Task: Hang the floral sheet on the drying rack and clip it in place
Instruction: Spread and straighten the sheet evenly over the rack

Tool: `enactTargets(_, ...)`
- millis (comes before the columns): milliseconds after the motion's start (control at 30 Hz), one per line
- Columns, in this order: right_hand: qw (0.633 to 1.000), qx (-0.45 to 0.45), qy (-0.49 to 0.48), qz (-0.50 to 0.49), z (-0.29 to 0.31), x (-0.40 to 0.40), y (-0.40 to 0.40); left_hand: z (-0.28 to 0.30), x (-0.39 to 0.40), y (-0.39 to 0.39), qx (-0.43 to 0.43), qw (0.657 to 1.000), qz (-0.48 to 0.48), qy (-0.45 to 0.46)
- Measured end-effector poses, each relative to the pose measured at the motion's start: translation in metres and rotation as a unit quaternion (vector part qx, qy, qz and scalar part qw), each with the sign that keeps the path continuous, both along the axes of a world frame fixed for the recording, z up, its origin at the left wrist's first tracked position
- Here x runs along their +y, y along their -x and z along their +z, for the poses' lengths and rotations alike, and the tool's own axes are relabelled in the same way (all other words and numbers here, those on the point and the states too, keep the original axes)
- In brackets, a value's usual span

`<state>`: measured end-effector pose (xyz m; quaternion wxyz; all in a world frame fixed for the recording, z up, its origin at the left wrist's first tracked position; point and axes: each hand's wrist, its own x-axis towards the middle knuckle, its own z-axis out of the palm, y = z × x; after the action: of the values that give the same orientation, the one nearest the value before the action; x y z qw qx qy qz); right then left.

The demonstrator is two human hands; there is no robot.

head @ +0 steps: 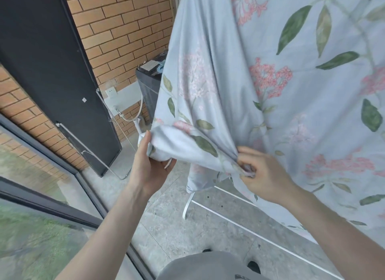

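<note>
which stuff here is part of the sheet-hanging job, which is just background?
Job:
- floral sheet, draped
- drying rack, white leg and floor bars showing
- left hand, gripping the sheet's corner
- right hand, pinching a fold

Background:
- washing machine
- black door
- brick wall
- wall socket

No clips visible.

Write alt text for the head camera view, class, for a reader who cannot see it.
A person's left hand and right hand grip the gathered lower edge of a pale blue floral sheet draped over a white drying rack. Behind stand a brick wall and a dark washing machine.
</note>
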<state>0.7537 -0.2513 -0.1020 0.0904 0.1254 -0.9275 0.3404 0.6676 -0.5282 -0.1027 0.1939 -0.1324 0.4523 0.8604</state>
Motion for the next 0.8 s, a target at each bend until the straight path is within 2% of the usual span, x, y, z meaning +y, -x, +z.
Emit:
enactTargets(100, 0.996, -0.007, -0.083, -0.026, -0.02, -0.002, 0.009, -0.012, 0.0, 0.005, -0.026, 1.0, 0.011, -0.004)
enactTargets(200, 0.99, -0.034, -0.135, -0.026, -0.037, -0.005, 0.017, -0.017, 0.0, 0.01, -0.01, 1.0, 0.007, -0.001)
enactTargets(300, 0.979, -0.022, -0.2, -0.023, -0.053, -0.006, 0.028, -0.022, 0.002, 0.013, -0.003, 1.0, 0.0, 0.03)
enactTargets(500, 0.935, -0.064, -0.348, -0.036, -0.081, -0.012, 0.05, -0.039, -0.006, 0.027, -0.074, 0.996, 0.016, 0.037)
enactTargets(633, 0.925, -0.102, -0.363, -0.055, -0.092, -0.019, 0.053, -0.05, -0.007, 0.03, -0.099, 0.993, 0.0, 0.069)
enactTargets(667, 0.921, -0.131, -0.361, -0.063, -0.095, -0.021, 0.055, -0.05, -0.005, 0.029, -0.108, 0.99, -0.012, 0.091)
enactTargets(800, 0.927, -0.146, -0.337, -0.079, -0.098, -0.019, 0.062, -0.051, 0.004, 0.026, -0.135, 0.977, -0.084, 0.143)
